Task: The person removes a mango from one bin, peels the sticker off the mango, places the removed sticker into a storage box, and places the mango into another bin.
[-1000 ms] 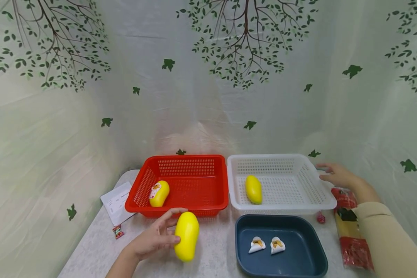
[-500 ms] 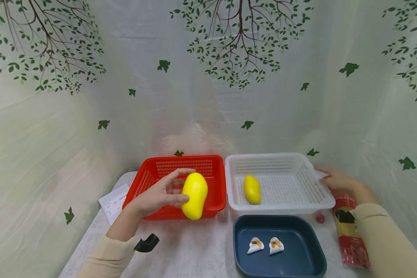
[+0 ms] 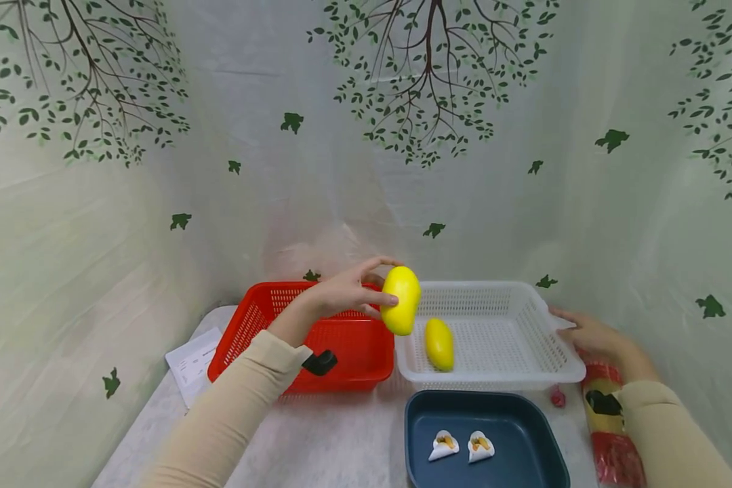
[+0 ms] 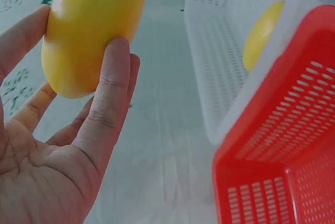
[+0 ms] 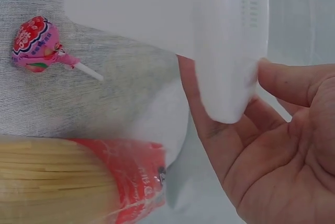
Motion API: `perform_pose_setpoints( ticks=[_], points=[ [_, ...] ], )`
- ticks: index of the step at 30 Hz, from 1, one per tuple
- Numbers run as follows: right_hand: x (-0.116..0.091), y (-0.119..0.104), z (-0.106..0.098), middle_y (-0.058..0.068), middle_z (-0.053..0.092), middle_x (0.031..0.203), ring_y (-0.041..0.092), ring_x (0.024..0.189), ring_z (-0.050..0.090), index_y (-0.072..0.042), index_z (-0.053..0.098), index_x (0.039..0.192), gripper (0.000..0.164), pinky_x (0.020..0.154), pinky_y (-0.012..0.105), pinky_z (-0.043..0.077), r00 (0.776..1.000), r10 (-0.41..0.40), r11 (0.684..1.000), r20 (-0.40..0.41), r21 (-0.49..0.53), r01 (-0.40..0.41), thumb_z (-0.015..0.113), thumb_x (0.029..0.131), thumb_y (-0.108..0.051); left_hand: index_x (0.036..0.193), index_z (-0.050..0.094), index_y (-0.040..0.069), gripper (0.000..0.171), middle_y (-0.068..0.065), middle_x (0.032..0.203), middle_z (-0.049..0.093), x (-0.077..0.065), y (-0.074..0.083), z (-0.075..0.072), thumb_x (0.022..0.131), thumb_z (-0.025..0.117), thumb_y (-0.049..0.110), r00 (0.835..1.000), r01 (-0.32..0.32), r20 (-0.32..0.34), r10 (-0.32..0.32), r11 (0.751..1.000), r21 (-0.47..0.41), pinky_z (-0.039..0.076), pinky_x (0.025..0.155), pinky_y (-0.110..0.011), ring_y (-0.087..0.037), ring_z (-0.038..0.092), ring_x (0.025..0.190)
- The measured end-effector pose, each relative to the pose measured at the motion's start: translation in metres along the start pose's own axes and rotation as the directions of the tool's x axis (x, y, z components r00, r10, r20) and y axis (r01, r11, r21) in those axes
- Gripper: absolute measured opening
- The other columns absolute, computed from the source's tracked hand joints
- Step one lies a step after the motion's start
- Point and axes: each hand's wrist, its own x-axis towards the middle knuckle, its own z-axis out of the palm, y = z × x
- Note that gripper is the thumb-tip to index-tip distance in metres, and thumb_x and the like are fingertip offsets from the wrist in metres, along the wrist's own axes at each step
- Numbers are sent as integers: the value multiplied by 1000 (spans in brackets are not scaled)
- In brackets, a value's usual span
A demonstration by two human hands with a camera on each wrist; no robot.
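A smooth yellow mango [image 3: 401,300] is held up by my left hand [image 3: 349,293], between thumb and fingers, over where the two baskets meet. In the left wrist view the fingertips press the sides of this mango [image 4: 94,30]. Below and to its right, a second mango [image 3: 439,344] lies in the white perforated basket [image 3: 494,378]. My right hand [image 3: 600,340] grips that basket's right end; the right wrist view has the thumb above the rim [image 5: 225,93] and fingers beneath. The red basket [image 3: 354,366] stands at left, partly hidden behind my left arm.
In front of the white basket sits a dark blue tray [image 3: 488,471] bearing two curled white stickers [image 3: 480,447]. A wrapped lollipop [image 5: 36,43] and a bag of dry noodles [image 5: 57,179] lie at right. Printed paper [image 3: 192,362] is left of the red basket.
My left hand has carried the mango up and rightward, from in front of the red basket to the white basket's left edge. The right hand stays at the white basket's end.
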Motion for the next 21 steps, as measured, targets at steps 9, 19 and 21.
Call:
perform_pose_setpoints(
  ticks=[9,19,21],
  points=[
    [-6,10,11,45,38,156,38,120,66,-5,7,171,74,92,52,65,999,19,1000,-44,0,-19,50,115,-26,155,47,33,67,-16,143,56,58,8,30,98,80,25,998,25,62,-26,999,24,65,98,-47,-32,72,115],
    [-2,6,14,45,37,155,39,118,66,-3,10,170,75,92,49,66,996,35,999,-85,-18,-36,53,114,-27,155,48,21,67,-16,134,62,99,12,52,97,81,19,991,112,63,-115,993,44,65,98,-49,-31,75,106],
    [-1,2,13,45,37,154,40,117,66,-3,10,170,75,91,50,66,996,27,999,-89,-31,-30,52,114,-28,155,49,19,66,-16,133,62,103,13,55,97,80,17,989,135,52,-137,990,50,64,99,-49,-35,73,108]
  ],
)
